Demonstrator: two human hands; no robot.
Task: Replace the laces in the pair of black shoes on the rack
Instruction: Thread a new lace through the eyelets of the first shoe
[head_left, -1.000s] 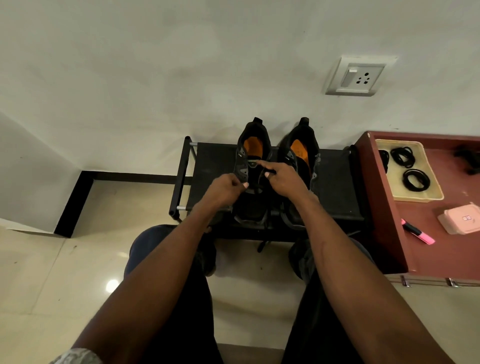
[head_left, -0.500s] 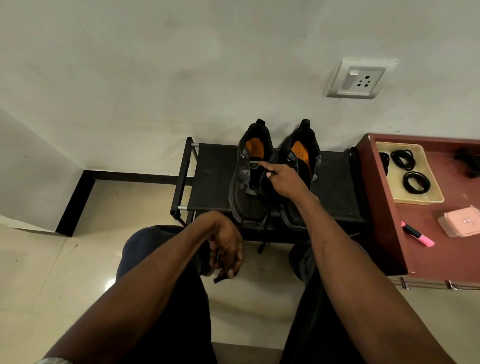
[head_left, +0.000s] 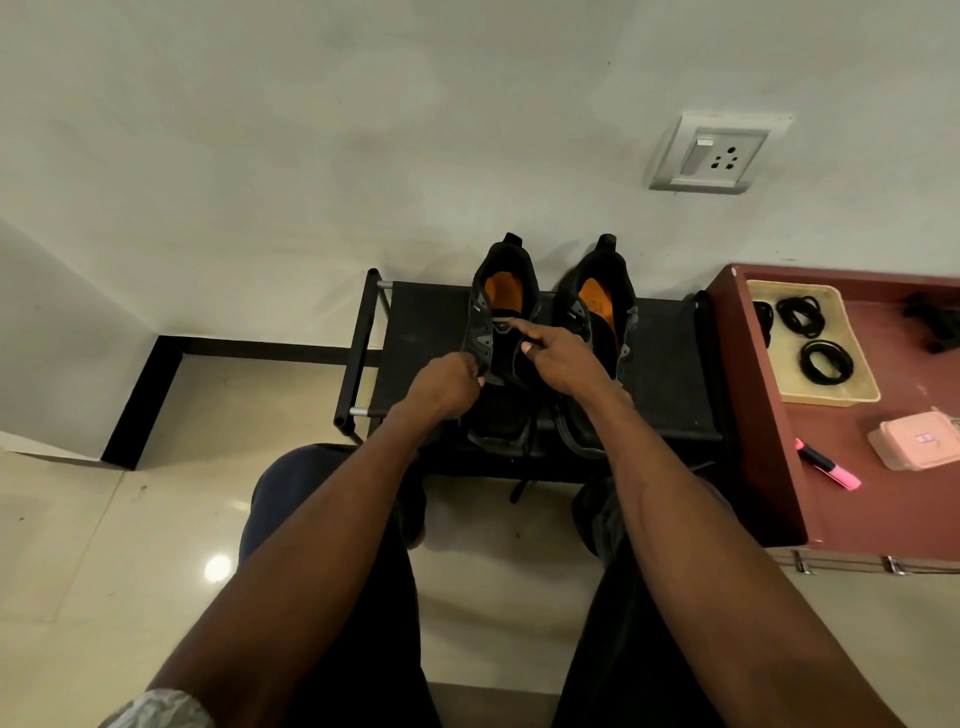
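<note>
left hand (head_left: 448, 382) is back from the lap, fingers pinching the left shoe (head_left: 500, 343) eyelet edge at frame centre; right hand (head_left: 558, 358) holds its tongue, forefinger extended; unlacing continues

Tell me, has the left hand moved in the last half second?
Yes. The left hand has gone from near the knee up to the left shoe on the rack, fingers at its eyelet edge.

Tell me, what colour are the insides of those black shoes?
Orange insoles in both shoes, seen in the head view.
</note>
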